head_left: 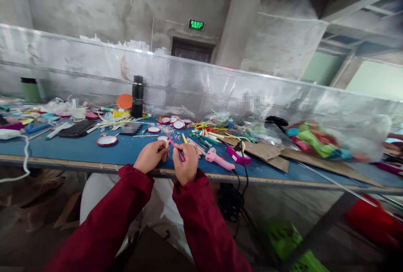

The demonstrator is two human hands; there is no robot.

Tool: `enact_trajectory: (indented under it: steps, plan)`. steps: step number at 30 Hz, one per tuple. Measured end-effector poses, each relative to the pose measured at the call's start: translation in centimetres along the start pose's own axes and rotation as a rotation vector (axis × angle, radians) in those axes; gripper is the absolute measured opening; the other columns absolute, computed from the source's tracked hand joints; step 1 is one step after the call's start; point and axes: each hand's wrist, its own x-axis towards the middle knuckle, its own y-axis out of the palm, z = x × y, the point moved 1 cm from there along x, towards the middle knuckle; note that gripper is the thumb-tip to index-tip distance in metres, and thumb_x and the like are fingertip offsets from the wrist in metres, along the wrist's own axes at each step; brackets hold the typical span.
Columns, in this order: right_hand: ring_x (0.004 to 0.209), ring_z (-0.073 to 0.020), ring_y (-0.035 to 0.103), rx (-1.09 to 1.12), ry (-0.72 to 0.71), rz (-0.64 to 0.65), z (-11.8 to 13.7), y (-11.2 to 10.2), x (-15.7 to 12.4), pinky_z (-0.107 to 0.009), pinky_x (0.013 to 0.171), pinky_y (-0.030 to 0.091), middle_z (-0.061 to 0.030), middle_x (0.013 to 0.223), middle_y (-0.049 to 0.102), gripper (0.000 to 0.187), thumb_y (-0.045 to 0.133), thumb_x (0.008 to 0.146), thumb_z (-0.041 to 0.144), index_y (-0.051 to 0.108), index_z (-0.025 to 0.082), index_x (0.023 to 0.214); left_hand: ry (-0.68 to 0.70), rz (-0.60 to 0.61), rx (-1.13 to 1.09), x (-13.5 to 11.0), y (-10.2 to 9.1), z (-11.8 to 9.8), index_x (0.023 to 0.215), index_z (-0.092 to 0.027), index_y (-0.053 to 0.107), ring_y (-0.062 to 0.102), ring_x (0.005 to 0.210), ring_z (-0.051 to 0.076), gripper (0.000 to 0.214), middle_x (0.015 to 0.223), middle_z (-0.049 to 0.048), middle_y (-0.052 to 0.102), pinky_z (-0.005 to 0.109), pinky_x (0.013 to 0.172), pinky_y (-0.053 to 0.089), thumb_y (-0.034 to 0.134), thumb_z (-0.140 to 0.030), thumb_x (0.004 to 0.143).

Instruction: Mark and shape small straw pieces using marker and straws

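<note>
Over the table's front edge, my left hand (150, 154) pinches something small and pale that I cannot make out. My right hand (187, 163) is closed around a slim purple pen-like tool (180, 153), whose tip points toward the left fingertips. Just behind the hands lies a small white lid with a red rim (163, 138). A pink glue gun (219, 159) rests on its side to the right of my right hand, its black cord running off the table edge. Several pale and yellow sticks (195, 146) lie between it and the hand.
The blue table (75, 148) carries a black bottle (137, 95), a dark phone (77, 128), several red-rimmed lids (107, 140) and small coloured bits. To the right are a purple box (238, 154), cardboard pieces (262, 150) and a bag of coloured material (324, 139). A perforated metal screen (201, 85) stands behind.
</note>
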Motion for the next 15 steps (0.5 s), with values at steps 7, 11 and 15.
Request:
enact_trajectory:
  steps: [7, 11, 15]
  plan:
    - [0.087, -0.0188, 0.064, -0.001, 0.006, -0.015, -0.15, 0.08, -0.06, -0.038, 0.091, 0.039, -0.0022, 0.088, 0.072, 0.007, 0.056, 0.089, 0.018, 0.063, 0.021, 0.088, -0.002, 0.007, -0.018, -0.03, -0.01, -0.06, 0.073, -0.022, 0.054, 0.06, 0.056, 0.013, 0.017, 0.064, -0.0034, 0.064, 0.023, 0.058, 0.044, 0.052, -0.03, 0.088]
    - [0.086, -0.0184, 0.064, 0.01, -0.019, -0.027, -0.15, 0.03, -0.08, -0.037, 0.09, 0.039, -0.0021, 0.087, 0.072, 0.007, 0.056, 0.089, 0.019, 0.063, 0.021, 0.088, -0.004, 0.01, -0.032, -0.01, 0.03, -0.1, 0.075, -0.022, 0.054, 0.061, 0.057, 0.014, 0.017, 0.067, -0.0027, 0.066, 0.023, 0.058, 0.045, 0.051, -0.031, 0.088]
    - [0.085, -0.0182, 0.064, 0.006, -0.03, -0.016, -0.04, 0.03, -0.06, -0.038, 0.091, 0.039, -0.002, 0.086, 0.071, 0.007, 0.056, 0.089, 0.019, 0.063, 0.021, 0.087, -0.004, 0.006, -0.023, 0.03, 0.07, 0.01, 0.073, -0.022, 0.054, 0.061, 0.057, 0.014, 0.019, 0.064, -0.0026, 0.064, 0.024, 0.059, 0.045, 0.052, -0.033, 0.088]
